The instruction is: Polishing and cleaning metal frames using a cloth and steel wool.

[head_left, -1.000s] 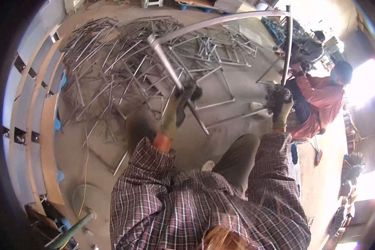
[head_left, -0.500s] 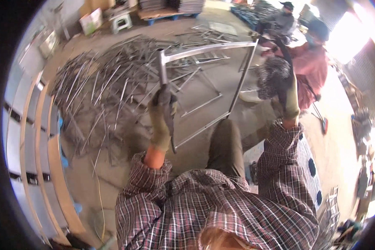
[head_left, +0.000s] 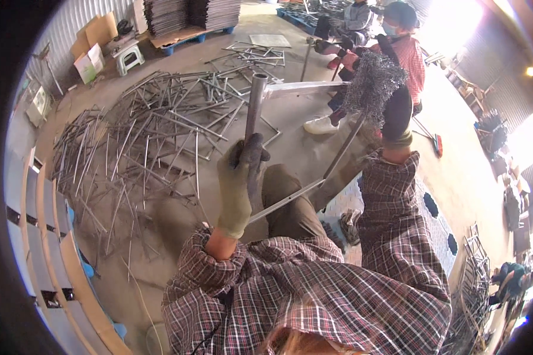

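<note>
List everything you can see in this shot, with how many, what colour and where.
Metal frame: one, grey, held up at centre.
Loose metal rods and frames: a big pile, too many to count, grey, on the floor to the left.
Stool: one, pale, upper left.
Cardboard sheets: a few, brown, leaning at the upper left wall.
Stacked sheets on pallets: two stacks, dark grey, top.
Co-workers: two, one in a red checked shirt, upper right.
Left hand: pale green glove, gripping the frame's upright tube.
Right hand: grey knit glove, on the frame's right side.
</note>
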